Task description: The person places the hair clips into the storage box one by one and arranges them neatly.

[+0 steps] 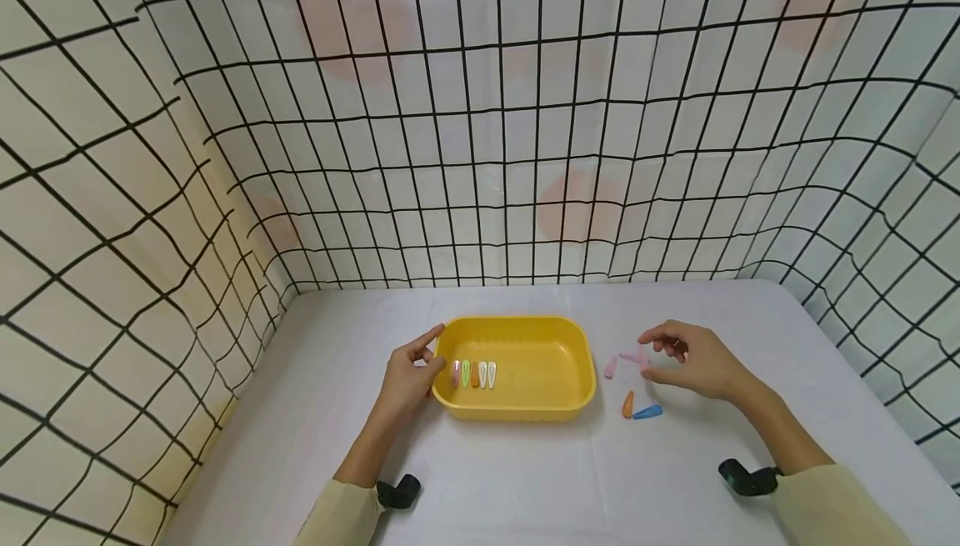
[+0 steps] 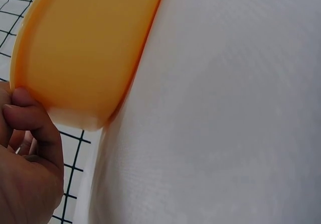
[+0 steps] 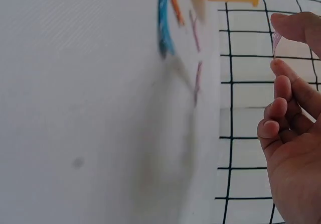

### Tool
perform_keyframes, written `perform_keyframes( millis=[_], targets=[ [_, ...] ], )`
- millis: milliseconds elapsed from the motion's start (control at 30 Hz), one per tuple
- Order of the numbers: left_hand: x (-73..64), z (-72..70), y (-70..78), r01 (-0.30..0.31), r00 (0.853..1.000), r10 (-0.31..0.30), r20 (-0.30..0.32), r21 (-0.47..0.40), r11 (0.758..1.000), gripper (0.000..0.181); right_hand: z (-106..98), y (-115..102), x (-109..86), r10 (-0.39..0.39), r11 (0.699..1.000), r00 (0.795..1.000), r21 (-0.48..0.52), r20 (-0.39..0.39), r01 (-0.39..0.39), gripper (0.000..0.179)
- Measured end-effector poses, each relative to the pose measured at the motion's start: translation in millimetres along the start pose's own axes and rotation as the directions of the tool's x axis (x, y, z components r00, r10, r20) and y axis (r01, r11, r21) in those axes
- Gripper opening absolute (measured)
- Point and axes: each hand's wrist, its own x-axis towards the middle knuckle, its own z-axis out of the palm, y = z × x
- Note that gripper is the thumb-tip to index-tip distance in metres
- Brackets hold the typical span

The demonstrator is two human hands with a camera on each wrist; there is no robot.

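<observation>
My left hand (image 1: 408, 373) grips the left end of a yellow tray (image 1: 517, 414), thumb over the rim and fingers along the outside. Inside the tray a row of several snap hair clips (image 1: 475, 375) lies toward the left: pink, green, orange and white. To the right of the tray, my right hand (image 1: 693, 360) pinches a pink hair clip (image 3: 276, 43) by its ends between thumb and index finger, raised off the table. Below that hand are two more pink clips (image 3: 196, 83), an orange clip (image 1: 627, 404) and a blue clip (image 1: 648, 412).
A white cloth covers the table (image 1: 510, 479). Black wire grid panels (image 1: 517, 137) stand at the back and both sides, with pale fabric behind them. A black strap-like piece sits at each wrist, by the sleeve cuffs.
</observation>
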Motion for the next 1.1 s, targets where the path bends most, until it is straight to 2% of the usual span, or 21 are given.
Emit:
perform_keyframes(
  millis=[233, 500, 633, 833, 1100],
  targets=[
    [1.1, -0.2, -2.3, 0.004, 1.000, -0.004, 0.008, -0.024, 1.000, 0.061, -1, -24, 17.1, -0.044, 0.998, 0.999, 0.033, -0.008, 0.044, 0.041],
    [1.9, -0.6, -4.1, -0.005, 1.000, 0.005, 0.013, -0.026, 1.000, 0.058, 11, -45, 37.5, -0.082, 0.994, 0.997, 0.071, -0.004, 0.082, 0.041],
    [1.5, -1.1, -4.1, -0.004, 1.000, 0.004, 0.019, -0.029, 1.000, 0.055, 19, -57, 45.2, -0.112, 0.987, 0.994, 0.118, 0.000, 0.111, 0.042],
    [1.7, -0.3, -3.6, 0.013, 1.000, -0.013, 0.016, -0.014, 1.000, 0.055, 36, -74, 56.7, -0.104, 0.981, 0.994, 0.170, 0.028, 0.098, 0.043],
    [1.5, 1.3, -1.5, 0.023, 1.000, -0.023, 0.007, 0.006, 1.000, 0.058, 59, -101, 72.3, -0.131, 0.958, 0.989, 0.266, 0.062, 0.110, 0.042]
  ],
)
